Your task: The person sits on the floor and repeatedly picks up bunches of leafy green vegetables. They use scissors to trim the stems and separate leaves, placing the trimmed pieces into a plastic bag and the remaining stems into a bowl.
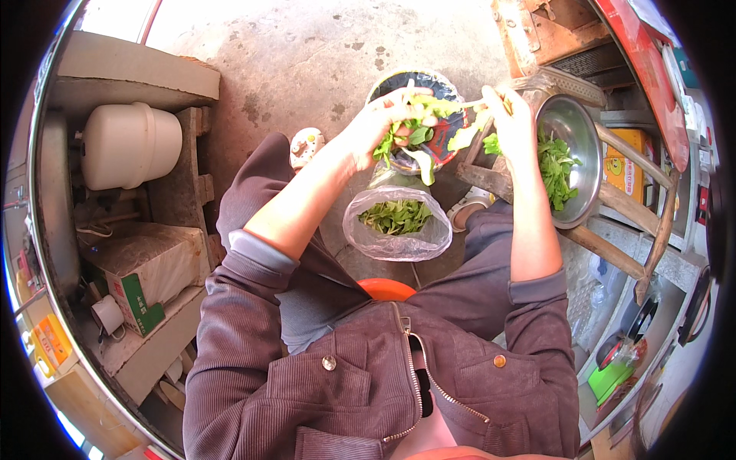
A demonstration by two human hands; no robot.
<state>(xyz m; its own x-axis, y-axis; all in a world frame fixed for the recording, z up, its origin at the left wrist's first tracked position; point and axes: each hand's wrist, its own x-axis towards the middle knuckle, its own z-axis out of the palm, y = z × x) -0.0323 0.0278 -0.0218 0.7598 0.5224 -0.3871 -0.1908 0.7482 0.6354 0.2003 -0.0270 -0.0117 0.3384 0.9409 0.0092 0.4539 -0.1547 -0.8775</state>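
Note:
My left hand (388, 123) holds a bunch of leafy greens (421, 136) above a bin lined with a dark bag (414, 80). My right hand (503, 109), to its right, pinches a pale stem with leaves that stretches across from the left hand. Nearer my body, between my knees, a clear plastic bag (397, 250) stands with its mouth wide and more greens (397, 217) inside. A stainless steel bowl (592, 192) with picked greens (556, 172) rests on a wooden chair, just right of my right forearm.
The wooden chair (609, 250) stands at the right, a yellow box (627, 164) behind it. Along the left are a wooden shelf (155, 351), a cream rounded container (132, 146) and a cardboard box (155, 270). An orange rounded object (386, 288) shows below me.

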